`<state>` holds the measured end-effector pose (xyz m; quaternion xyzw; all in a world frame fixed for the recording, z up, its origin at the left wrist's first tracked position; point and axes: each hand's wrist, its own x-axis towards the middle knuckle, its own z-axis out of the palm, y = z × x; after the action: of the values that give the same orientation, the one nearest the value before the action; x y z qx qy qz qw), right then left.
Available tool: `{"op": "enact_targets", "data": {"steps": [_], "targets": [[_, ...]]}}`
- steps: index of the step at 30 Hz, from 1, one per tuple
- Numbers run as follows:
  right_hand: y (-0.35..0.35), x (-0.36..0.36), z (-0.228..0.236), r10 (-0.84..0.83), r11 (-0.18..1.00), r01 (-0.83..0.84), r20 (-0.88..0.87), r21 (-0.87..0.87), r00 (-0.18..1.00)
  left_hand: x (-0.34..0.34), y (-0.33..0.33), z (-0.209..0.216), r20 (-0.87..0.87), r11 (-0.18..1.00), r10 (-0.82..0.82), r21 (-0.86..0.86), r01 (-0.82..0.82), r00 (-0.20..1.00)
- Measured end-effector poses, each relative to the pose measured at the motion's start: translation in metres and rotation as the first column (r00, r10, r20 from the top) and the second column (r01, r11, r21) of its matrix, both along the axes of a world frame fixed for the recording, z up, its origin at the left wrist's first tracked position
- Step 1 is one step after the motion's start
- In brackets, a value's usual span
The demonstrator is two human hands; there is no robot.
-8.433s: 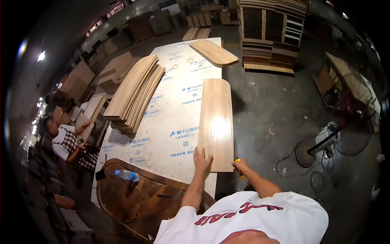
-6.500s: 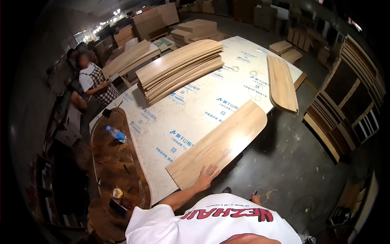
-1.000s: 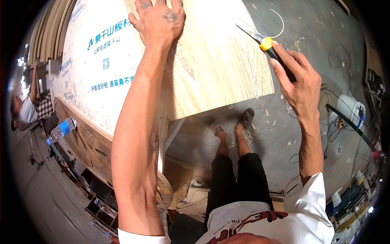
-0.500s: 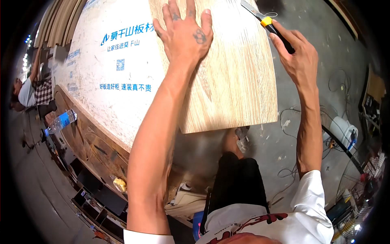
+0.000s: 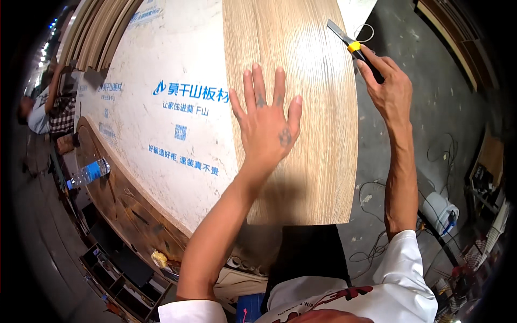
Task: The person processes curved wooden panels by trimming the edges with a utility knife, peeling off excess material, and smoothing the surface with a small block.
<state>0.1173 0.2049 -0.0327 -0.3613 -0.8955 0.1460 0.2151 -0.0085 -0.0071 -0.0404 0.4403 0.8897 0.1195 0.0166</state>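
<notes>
A wood-grain board (image 5: 307, 177) lies lengthwise on a large white panel, its near end reaching out past it. My left hand (image 5: 267, 121) rests on the board's left part, palm down with fingers spread. In my right hand (image 5: 389, 86) is a hand tool with a flat metal blade (image 5: 340, 31), a yellow collar and a black handle; whether it is a file or a chisel I cannot tell. Its blade lies over the board's right edge, pointing away to the left. A thin pale loop (image 5: 365, 33) curls beside the collar.
The white panel (image 5: 161, 129) with blue print spreads left, above a curved brown tabletop (image 5: 124, 188) bearing a water bottle (image 5: 90, 173). Wooden strips (image 5: 99, 32) are stacked far left, near another person (image 5: 40, 116). A white bucket (image 5: 439, 210) and cables (image 5: 371, 242) lie on the right-hand floor.
The view has shifted, bringing the board's near end lower in the picture. My left hand has slid nearer along the board; the right hand with its tool is farther along the edge.
</notes>
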Motion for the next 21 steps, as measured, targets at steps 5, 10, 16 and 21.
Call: {"op": "enact_targets", "data": {"steps": [5,10,16,21], "targets": [[0.031,-0.028,0.000,0.009,1.000,-0.009,-0.044,0.010,0.999,0.000,0.004,0.008,0.024,1.000,-0.006,-0.013,0.006,1.000],[0.061,-0.057,0.000,0.014,1.000,-0.014,-0.007,-0.022,1.000,-0.002,0.007,0.014,0.071,1.000,-0.013,0.014,0.012,0.997],[0.104,-0.095,-0.003,0.031,0.999,-0.029,-0.043,0.032,0.999,-0.005,0.012,0.015,0.066,1.000,0.014,-0.007,-0.013,0.998],[0.148,-0.131,-0.005,0.050,0.999,-0.050,0.006,-0.016,0.999,-0.005,0.010,0.011,0.053,0.995,0.038,-0.091,-0.033,0.998]]}}
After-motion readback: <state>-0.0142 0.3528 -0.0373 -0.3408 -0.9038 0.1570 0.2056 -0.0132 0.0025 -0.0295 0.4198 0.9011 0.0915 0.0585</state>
